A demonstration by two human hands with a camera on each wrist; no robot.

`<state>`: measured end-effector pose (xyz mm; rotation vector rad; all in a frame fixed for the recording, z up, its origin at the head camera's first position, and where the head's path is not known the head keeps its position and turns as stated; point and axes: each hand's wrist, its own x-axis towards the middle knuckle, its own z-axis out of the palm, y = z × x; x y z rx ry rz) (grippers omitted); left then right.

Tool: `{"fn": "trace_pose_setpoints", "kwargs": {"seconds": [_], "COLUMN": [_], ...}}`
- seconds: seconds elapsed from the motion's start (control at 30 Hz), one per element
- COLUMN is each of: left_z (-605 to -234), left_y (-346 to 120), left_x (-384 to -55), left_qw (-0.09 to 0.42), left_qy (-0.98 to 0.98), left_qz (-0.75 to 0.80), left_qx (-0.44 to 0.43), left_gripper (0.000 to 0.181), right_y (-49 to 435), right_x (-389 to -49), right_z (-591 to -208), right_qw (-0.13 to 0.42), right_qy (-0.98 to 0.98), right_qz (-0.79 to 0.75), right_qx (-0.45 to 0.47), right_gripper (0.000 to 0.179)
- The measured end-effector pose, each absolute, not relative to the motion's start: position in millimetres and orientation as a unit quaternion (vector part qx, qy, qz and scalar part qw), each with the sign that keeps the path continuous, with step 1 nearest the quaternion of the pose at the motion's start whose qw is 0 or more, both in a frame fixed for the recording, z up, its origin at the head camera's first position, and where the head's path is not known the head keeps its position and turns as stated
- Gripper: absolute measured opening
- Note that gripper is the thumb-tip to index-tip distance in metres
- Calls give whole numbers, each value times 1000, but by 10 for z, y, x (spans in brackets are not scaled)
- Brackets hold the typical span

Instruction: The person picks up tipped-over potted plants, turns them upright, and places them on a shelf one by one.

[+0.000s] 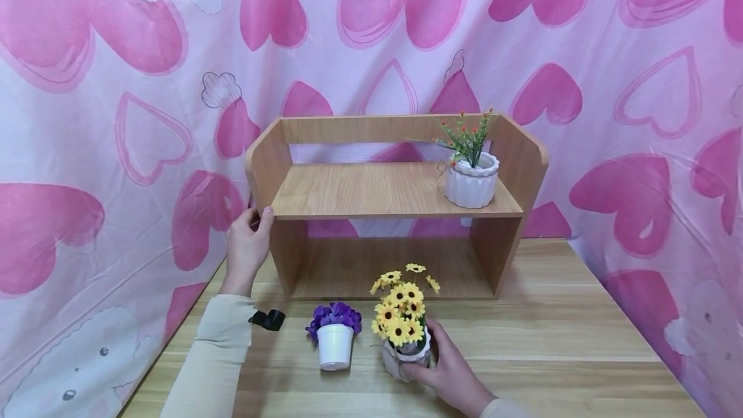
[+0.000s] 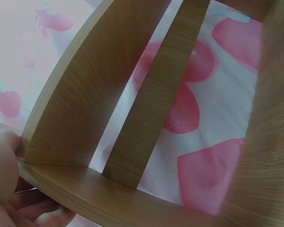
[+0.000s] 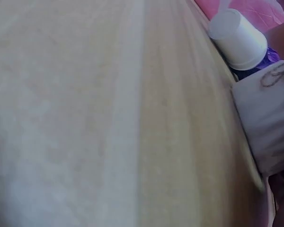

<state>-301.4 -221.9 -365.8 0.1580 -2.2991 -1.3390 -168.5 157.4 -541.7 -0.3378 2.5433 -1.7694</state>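
My left hand (image 1: pixel 246 247) grips the left side panel of a two-tier wooden desk shelf (image 1: pixel 360 189). In the left wrist view the thumb and curled fingers (image 2: pixel 47 215) lie on either side of the panel's edge. My right hand (image 1: pixel 455 373) holds a pot of yellow artificial flowers (image 1: pixel 399 315) from its right side, on the table in front of the shelf. The right wrist view shows only the side of that greyish-white pot (image 3: pixel 267 118), with a string bow; most of the hand is out of frame there.
A white pot of purple flowers (image 1: pixel 335 345) stands on the table (image 1: pixel 557 340) between my arms. On the shelf's upper board, at the right, sits a white ribbed pot with red-tipped greenery (image 1: pixel 471 182). A pink heart-print curtain (image 1: pixel 371 31) hangs behind and at both sides.
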Motion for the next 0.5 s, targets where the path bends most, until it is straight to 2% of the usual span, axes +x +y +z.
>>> {"fn": "trace_pose_setpoints", "kwargs": {"seconds": [0.5], "left_z": [-3646], "left_y": [-2228], "left_x": [-3003], "left_qw": [241], "left_qy": [-835], "left_qz": [-493], "left_qx": [49], "left_gripper": [60], "right_y": [1544], "right_x": [-1707], "right_z": [-5421], "right_qw": [-36], "right_qy": [817], "right_qz": [-562], "right_qx": [-124], "right_gripper": [81]}}
